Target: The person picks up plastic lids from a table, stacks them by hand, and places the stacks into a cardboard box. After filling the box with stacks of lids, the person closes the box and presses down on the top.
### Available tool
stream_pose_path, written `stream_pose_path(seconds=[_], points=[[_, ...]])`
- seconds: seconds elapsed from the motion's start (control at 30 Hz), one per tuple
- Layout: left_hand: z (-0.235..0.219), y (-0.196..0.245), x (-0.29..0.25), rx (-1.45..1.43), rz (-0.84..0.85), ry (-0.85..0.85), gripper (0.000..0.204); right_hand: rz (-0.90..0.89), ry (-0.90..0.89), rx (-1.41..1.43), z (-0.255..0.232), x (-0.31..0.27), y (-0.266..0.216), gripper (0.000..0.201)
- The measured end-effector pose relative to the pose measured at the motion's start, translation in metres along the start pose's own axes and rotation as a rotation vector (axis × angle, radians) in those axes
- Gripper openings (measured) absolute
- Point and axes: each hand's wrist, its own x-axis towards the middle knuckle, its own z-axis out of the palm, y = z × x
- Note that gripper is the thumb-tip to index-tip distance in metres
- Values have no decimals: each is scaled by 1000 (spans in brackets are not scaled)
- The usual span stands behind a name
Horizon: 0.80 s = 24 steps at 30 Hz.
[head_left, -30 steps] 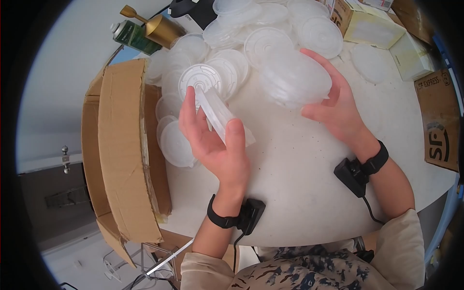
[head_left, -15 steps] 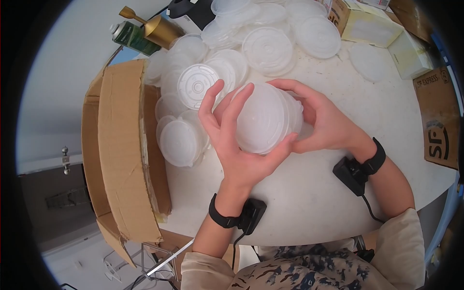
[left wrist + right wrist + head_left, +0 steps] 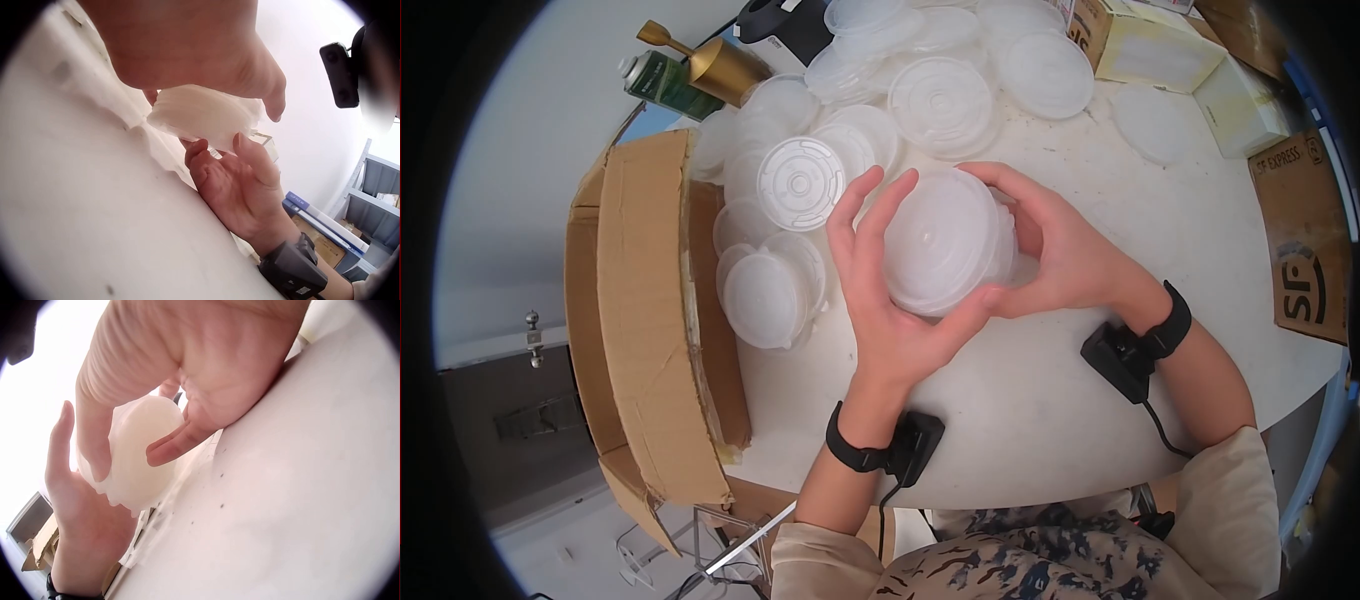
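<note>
A stack of round translucent plastic lids (image 3: 940, 240) is held between both hands above the table, its flat face tilted up toward the head camera. My left hand (image 3: 890, 320) cups its left side, thumb along the lower edge and fingers curved up beside the rim. From the other side my right hand (image 3: 1065, 250) grips the stack, with the thumb below and the fingers over the top edge. In the right wrist view, small tabs stick out along the edge of the stack (image 3: 147, 450). The left wrist view shows the stack (image 3: 200, 115) edge-on between the hands.
Many loose lids (image 3: 940, 105) lie in overlapping piles at the back and left of the table (image 3: 1020, 420). An open cardboard box (image 3: 645, 320) stands at the left. Behind it are a green can (image 3: 670, 85) and a gold-coloured vessel (image 3: 725, 70). More boxes (image 3: 1300, 240) line the right.
The left hand, which held a thin clear piece on edge, has moved right and up to the stack. The right hand has brought the stack left and down, so both hands now hold it together.
</note>
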Motion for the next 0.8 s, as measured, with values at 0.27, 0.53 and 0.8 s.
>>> stream_pose_path(seconds=[0.27,0.53,0.8], points=[[-1,-3,1,-133,24,-65,70,-6,-3,57,-2,1,3,94],[1,0,0,-198,-81,-40,55,-3,10,80,-3,0,4,100],[1,-5,-2,-196,-125,-44,52,32,7,100,-3,0,-1,97]])
